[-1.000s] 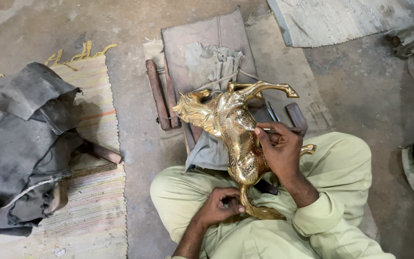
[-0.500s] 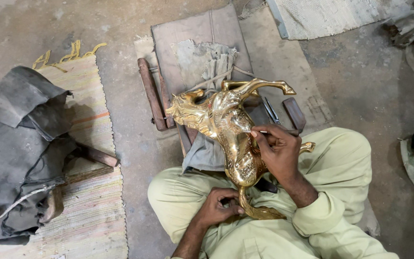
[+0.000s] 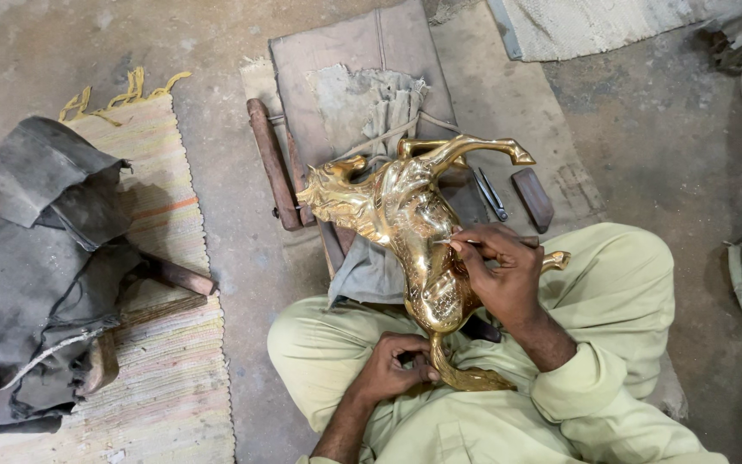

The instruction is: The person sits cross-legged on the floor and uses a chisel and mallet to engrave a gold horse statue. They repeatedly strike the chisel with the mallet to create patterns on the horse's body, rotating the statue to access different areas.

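Head view | brass horse (image 3: 414, 232) lies across lap | left hand (image 3: 397, 365) clamps its tail, right hand (image 3: 500, 271) pinches graver (image 3: 465, 243) on flank | I'd brace the wrist, cut shallow, keep the tail grip firm.

Hidden and cut-off parts

The right hand (image 3: 500, 275) covers the brass figure's (image 3: 414, 232) flank; its thin tool's (image 3: 461, 243) tip is too small to tell; the dark cloth (image 3: 36, 275) leaves the frame's left edge.

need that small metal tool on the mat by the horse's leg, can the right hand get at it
Probably yes: the metal tool lies uncovered just beyond the right hand, but that hand already holds a thin tool against the brass horse.
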